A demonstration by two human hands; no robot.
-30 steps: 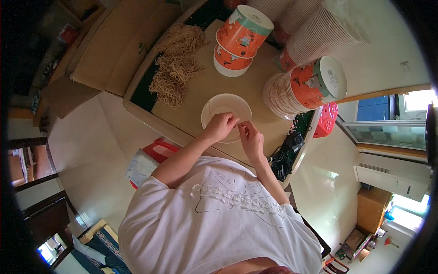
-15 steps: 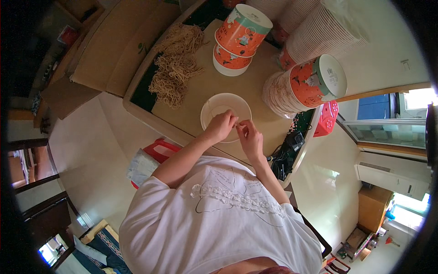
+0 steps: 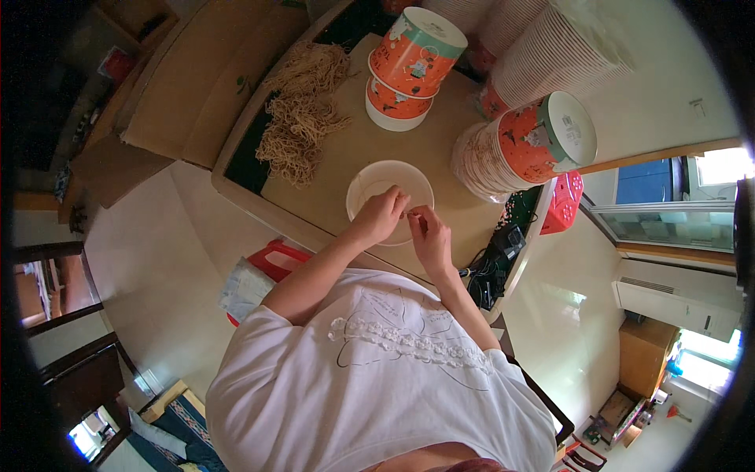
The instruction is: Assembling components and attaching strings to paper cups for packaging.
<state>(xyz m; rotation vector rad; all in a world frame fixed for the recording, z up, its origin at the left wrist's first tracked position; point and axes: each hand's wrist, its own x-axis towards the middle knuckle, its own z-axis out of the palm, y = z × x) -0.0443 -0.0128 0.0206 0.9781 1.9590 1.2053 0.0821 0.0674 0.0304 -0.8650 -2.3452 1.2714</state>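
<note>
Over the near right rim of a white paper tub on the table, my two hands meet with fingertips close together. My left hand is closed in a pinch. My right hand also pinches, just right of it. What they hold is too small to make out. Inside the tub a thin line shows against the wall, perhaps a string. A tangled heap of tan string lies to the left. Behind the tub stand stacked orange paper tubs, upside down with green bands and white bases.
A plastic-wrapped stack of tubs leans at the right, with taller stacks behind. Black adapters and cables lie at the table's right edge. A large cardboard box stands at the left; red stools flank the table.
Both hands have shifted very slightly, staying pinched over the tub's rim. Nothing else has visibly moved.
</note>
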